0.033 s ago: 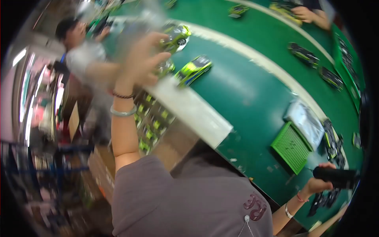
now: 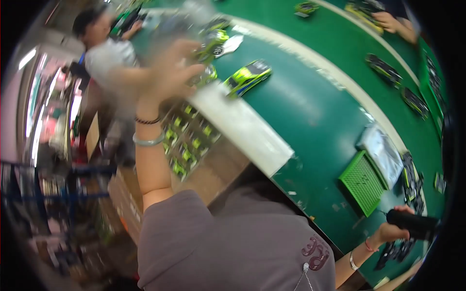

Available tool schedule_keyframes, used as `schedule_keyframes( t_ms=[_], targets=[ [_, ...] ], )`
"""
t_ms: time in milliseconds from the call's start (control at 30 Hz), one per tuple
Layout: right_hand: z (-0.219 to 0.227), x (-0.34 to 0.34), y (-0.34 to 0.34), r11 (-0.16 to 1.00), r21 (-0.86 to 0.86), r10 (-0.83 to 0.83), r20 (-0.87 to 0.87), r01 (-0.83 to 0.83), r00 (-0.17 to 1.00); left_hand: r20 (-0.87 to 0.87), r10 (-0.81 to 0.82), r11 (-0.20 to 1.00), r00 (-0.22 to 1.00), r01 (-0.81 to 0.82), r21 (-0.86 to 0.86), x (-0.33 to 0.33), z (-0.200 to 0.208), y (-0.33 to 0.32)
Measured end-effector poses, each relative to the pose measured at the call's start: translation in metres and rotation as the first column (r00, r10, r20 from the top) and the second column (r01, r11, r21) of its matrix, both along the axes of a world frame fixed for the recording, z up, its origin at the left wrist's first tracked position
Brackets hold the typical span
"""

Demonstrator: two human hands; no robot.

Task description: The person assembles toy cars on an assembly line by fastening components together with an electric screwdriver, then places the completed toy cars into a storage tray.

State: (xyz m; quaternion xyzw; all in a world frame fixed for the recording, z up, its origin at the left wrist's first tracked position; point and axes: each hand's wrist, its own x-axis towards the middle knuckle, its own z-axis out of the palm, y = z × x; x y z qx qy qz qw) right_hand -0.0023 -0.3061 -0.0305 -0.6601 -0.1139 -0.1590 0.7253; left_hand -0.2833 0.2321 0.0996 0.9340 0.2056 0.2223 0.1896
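My left hand (image 2: 170, 72) is raised at the upper left, smeared by motion. Its fingers look spread, and I make out nothing held in them. Just beyond it stand a green-and-black toy car (image 2: 213, 44) and, further right, a second toy car (image 2: 248, 77) with a blue stripe low on its side. My right hand (image 2: 391, 234), at the lower right, is wrapped round a black cylindrical electric screwdriver (image 2: 416, 224), whose thin bit points left towards a green perforated basket (image 2: 363, 184). Dark car chassis (image 2: 395, 253) lie beside and below that hand.
A partitioned carton (image 2: 213, 174) of green toy cars sits beneath my left arm, beside a white strip (image 2: 252, 133) on the table edge. A clear plastic bag (image 2: 381, 150) adjoins the basket. Another person (image 2: 109, 58) stands left; someone's hand (image 2: 387, 22) works far right.
The view has shifted slightly, so the table and cars appear further right. My left hand keeps its spread pose, and my right hand still grips the screwdriver.
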Motion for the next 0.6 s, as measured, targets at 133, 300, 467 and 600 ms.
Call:
schedule_keyframes(
  t_ms=[133,300,467,600],
  targets=[
    [0.009,0.001,0.012,0.998,-0.051,-0.022,-0.032,0.021,0.999,-0.072,0.306,0.907,0.949,-0.314,-0.279,-0.148,-0.051,-0.003],
    [0.009,0.001,0.018,0.998,-0.060,-0.016,0.003,0.016,1.000,-0.578,0.752,0.241,0.317,-0.948,-0.207,-0.282,-0.173,-0.029],
    [0.009,0.003,0.012,0.999,-0.039,0.029,0.022,-0.028,0.999,-0.815,0.571,0.060,-0.097,-0.985,0.159,-0.328,-0.236,-0.068],
    [0.013,0.004,0.004,0.998,-0.067,-0.019,0.057,0.023,0.998,-0.690,0.712,0.047,-0.127,-0.973,0.228,-0.333,-0.278,-0.071]
  ],
)
